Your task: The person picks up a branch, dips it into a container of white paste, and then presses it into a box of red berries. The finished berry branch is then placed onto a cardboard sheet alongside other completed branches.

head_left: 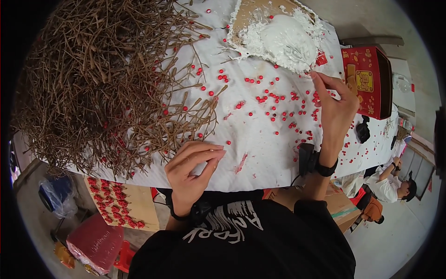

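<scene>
My left hand (191, 171) is over the near edge of the white-covered table, its thumb and fingers brought together. Whether anything small is between those fingertips I cannot make out. Farther right, my right hand (338, 100) reaches to the rim of a mound of thick white paste (287, 41), with thumb and forefinger pinched. What that pinch holds is too small to name. The paste lies on a piece of brown cardboard (248, 15). Small red berries (273, 96) are scattered between my hands. Left of them rises a big heap of brown branched twigs (107, 69).
A red box with gold print (367, 83) stands at the table's right, with a black object (363, 130) nearby. Below left, a board (148, 211) carries rows of red berry clusters (109, 200). A red plastic-wrapped bundle (95, 239) sits there too. Other people (390, 181) are at the far right.
</scene>
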A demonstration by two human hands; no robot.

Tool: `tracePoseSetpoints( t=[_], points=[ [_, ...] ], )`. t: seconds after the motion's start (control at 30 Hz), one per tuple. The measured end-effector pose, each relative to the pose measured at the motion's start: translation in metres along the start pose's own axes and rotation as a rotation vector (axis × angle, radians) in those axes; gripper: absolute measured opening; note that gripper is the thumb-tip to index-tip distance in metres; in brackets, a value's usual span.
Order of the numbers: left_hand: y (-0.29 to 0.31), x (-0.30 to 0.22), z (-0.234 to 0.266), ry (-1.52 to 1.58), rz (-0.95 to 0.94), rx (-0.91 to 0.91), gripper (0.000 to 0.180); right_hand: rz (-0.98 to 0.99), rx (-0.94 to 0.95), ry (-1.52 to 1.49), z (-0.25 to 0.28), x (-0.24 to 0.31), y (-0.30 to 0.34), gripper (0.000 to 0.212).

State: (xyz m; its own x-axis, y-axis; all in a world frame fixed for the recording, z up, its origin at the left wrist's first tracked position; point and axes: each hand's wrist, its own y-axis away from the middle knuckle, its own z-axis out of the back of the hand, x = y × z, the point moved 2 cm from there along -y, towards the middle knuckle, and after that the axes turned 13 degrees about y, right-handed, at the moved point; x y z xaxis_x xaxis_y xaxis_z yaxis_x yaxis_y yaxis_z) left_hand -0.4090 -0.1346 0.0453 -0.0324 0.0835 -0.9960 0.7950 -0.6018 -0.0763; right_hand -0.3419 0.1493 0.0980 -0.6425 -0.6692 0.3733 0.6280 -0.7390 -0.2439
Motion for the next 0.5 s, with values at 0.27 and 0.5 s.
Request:
tracePoseSetpoints(
  t=[0.27,0.5],
  points=[
    [0.000,0.000,0.000,0.002,0.005,-0.001,0.026,-0.105,-0.101,-0.104,0.007,0.001,0.003,0.015],
    [0.000,0.000,0.000,-0.011,-0.003,-0.002,0.026,-0.174,-0.139,-0.150,0.015,0.001,0.006,0.017]
  ],
)
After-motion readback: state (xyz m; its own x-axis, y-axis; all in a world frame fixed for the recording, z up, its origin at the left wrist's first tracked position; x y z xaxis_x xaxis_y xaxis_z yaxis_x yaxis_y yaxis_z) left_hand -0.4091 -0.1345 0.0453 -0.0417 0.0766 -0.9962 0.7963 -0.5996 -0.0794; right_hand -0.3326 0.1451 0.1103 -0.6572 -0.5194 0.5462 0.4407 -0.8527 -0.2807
